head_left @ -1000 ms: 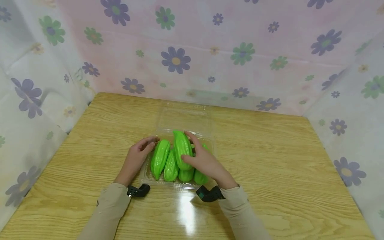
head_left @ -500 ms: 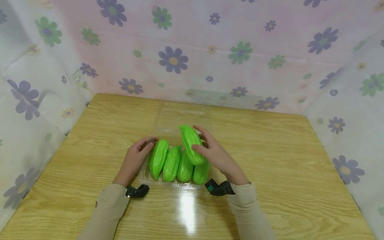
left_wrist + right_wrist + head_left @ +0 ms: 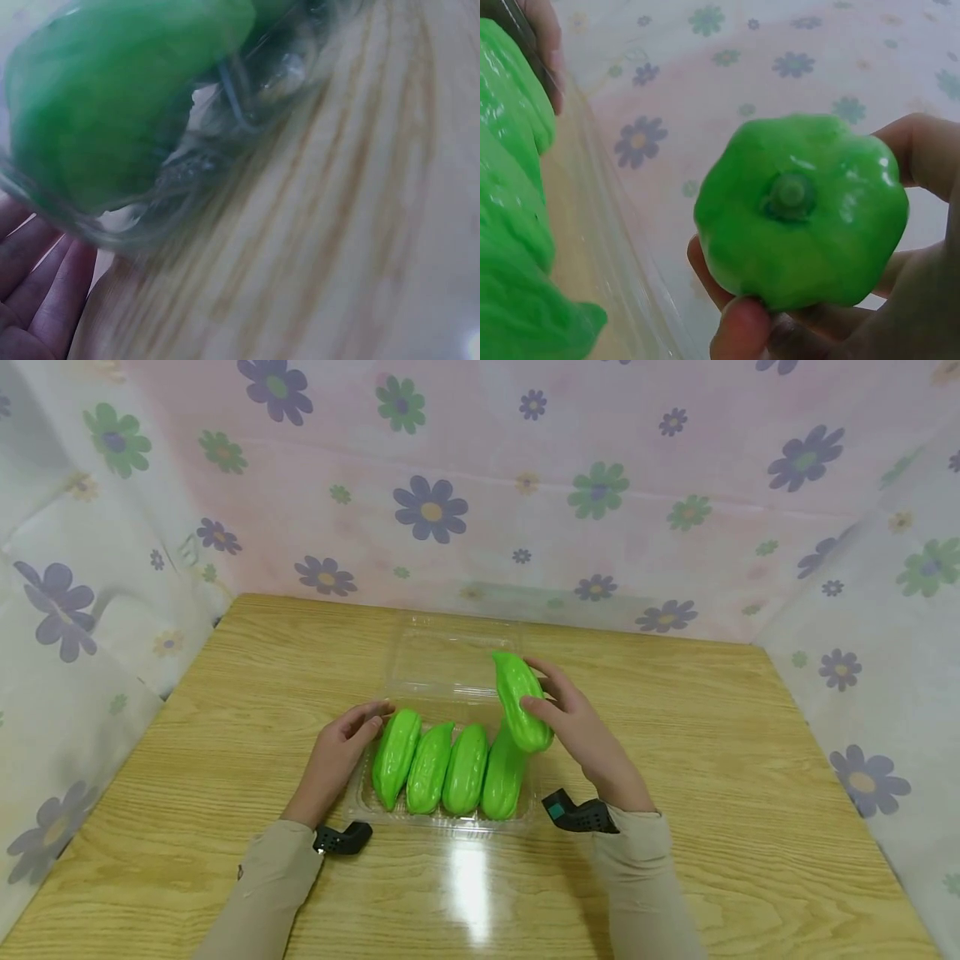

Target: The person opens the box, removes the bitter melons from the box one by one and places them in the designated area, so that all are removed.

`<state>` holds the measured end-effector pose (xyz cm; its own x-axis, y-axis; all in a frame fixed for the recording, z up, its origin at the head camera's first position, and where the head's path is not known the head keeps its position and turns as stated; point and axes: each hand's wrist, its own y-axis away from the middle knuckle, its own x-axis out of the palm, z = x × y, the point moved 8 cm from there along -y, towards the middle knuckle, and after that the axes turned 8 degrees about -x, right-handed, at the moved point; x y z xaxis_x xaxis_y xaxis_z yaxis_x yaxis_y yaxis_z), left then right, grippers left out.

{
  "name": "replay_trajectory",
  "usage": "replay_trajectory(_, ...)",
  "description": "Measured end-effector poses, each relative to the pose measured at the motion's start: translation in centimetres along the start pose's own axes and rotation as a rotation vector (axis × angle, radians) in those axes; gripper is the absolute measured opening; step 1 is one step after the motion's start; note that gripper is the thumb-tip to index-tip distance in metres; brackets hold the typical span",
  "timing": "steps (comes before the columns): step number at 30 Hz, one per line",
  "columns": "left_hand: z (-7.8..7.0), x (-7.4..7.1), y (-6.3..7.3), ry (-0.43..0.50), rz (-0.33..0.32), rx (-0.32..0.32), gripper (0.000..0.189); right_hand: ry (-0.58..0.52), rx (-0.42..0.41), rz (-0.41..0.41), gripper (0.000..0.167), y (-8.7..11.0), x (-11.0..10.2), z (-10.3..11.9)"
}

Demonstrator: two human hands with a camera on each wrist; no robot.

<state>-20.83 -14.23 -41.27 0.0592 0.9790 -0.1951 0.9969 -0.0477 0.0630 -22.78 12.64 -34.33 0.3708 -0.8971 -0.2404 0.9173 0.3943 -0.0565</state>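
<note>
My right hand [image 3: 588, 722] holds a glossy bright green bitter melon [image 3: 517, 697] between thumb and fingers, pointed tip up and away. It hangs over the right end of a clear plastic clamshell box [image 3: 442, 828], overlapping the rightmost melon in the head view. Its round stem end [image 3: 791, 199] faces the camera in the right wrist view. Several similar bitter melons [image 3: 465, 768] lie side by side in the box. At the box's left side, my left hand [image 3: 341, 752] rests with its fingers against the outer wall; these fingers [image 3: 64, 300] look fairly straight in the left wrist view.
The box's transparent lid [image 3: 453, 656] lies folded back on the wood-grain table [image 3: 675, 760]. Flower-printed cloth [image 3: 495, 485] hangs behind the table and along both sides. Each wrist wears a black camera mount [image 3: 577, 814].
My right hand has lifted the bitter melon off the row and carried it rightward and slightly away, so the melons beneath show more fully. The left hand stays at the box's left side.
</note>
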Motion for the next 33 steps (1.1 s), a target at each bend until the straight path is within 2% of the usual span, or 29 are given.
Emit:
replay_trajectory(13, -0.1, 0.2, 0.1, 0.012, 0.006, -0.001, 0.037, -0.016, 0.044, -0.136, 0.054, 0.8, -5.0, -1.9)
replay_trajectory(22, -0.1, 0.1, 0.1, 0.004, 0.000, 0.005, 0.036, -0.060, 0.117, -0.174, 0.055, 1.5, -6.4, -2.8)
replay_trajectory(26, -0.1, 0.1, 0.1, 0.009, 0.000, 0.006, 0.035, -0.066, 0.136, -0.189, 0.054, 1.4, -7.0, -4.2)
replay_trajectory(33, 0.0, 0.1, 0.0, 0.005, 0.004, 0.012, 0.037, -0.011, 0.166, -0.232, 0.061, 1.4, -9.1, -7.8)
